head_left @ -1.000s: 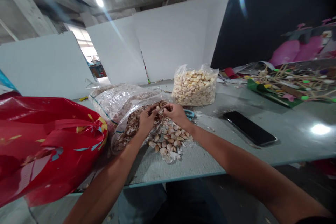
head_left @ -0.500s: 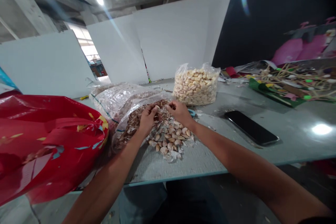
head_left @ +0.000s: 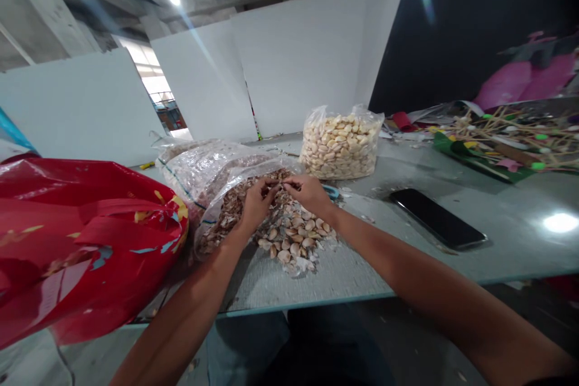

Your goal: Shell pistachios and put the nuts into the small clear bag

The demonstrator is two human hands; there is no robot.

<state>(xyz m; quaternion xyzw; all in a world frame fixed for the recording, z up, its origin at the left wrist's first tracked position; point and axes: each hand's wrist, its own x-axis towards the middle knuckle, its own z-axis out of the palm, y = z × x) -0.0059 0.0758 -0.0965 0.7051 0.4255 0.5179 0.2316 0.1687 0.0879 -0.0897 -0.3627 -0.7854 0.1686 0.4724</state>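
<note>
My left hand (head_left: 257, 202) and my right hand (head_left: 309, 193) meet fingertip to fingertip over the mouth of a clear plastic bag (head_left: 235, 199) filled with brown shells and husks. Both hands are closed in a pinch; what lies between the fingertips is too small to make out. Just below them a pile of brown unpeeled nuts or seeds (head_left: 296, 238) lies on the grey table, with pale flakes at its near edge. Behind my right hand stands a clear bag of pale peeled kernels (head_left: 340, 145). A blue handle (head_left: 332, 192) shows beside my right wrist.
A large red bag (head_left: 90, 241) fills the left side. At the right a black phone (head_left: 436, 217) lies on the table (head_left: 375, 271). Farther back right are sticks (head_left: 502, 132) with coloured bits and a green sheet (head_left: 479, 160). White panels (head_left: 307, 66) stand behind.
My hands have come closer together, and their fingertips now meet. A pale piece seen earlier at my left fingertips no longer shows. The view has shifted slightly.
</note>
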